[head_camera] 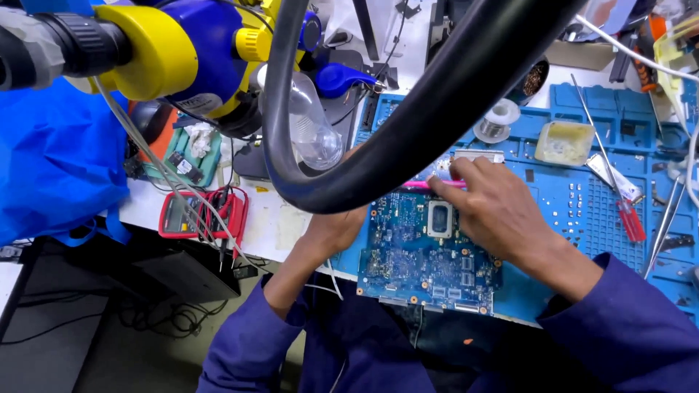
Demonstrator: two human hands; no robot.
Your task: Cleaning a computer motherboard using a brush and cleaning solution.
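A blue circuit board [422,251] lies flat on the blue work mat [582,196] at the bench's near edge. The right hand [495,207] pinches a thin pink tool [429,185] over the board's far edge, while the left hand [335,231] rests at its left side, its grip hidden behind a thick black hose [408,124]. A red-handled screwdriver [626,211] lies well apart to the right, a solder spool [499,120] beyond the board.

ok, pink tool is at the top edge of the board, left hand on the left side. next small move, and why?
Probably draw the pink tool slowly along the circuit board's top edge. The right hand pinches it flat there and the left hand braces the board on the blue mat, but the black hose hides the tool's tip.
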